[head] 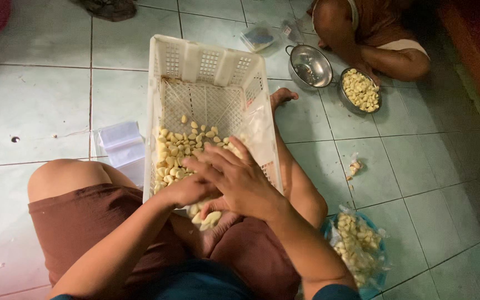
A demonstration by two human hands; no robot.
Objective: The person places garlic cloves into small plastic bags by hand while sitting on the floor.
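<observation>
Garlic: peeled cloves (181, 150) lie heaped in the near half of your white crate (206, 61), which tilts against your lap; a few cloves (206, 218) sit at the crate's near lip, right under your hands.
Left hand: your left hand (187, 190) curls at the crate's near edge, touching the heap, fingers cupped around cloves; how tightly it grips you cannot tell, since the right hand covers part of it.
Right hand: your right hand (240, 180) lies over the left, fingers spread and reaching forward onto the cloves, holding nothing that shows.
Bag: a clear bag (259, 130) hangs over the crate's right wall, just beside your right hand.
Beside you: a blue basin (370, 289) lined with plastic and holding more cloves rests by your right elbow; clear bags (120, 144) lie flat left of the crate.
Farther out: another person (373, 33) sits beyond, one hand at a metal bowl (360, 90) of cloves, with a second steel bowl (309, 66) beside it.
Floor: pale tiles (34, 105), a garlic scrap (354, 166) to the right.
</observation>
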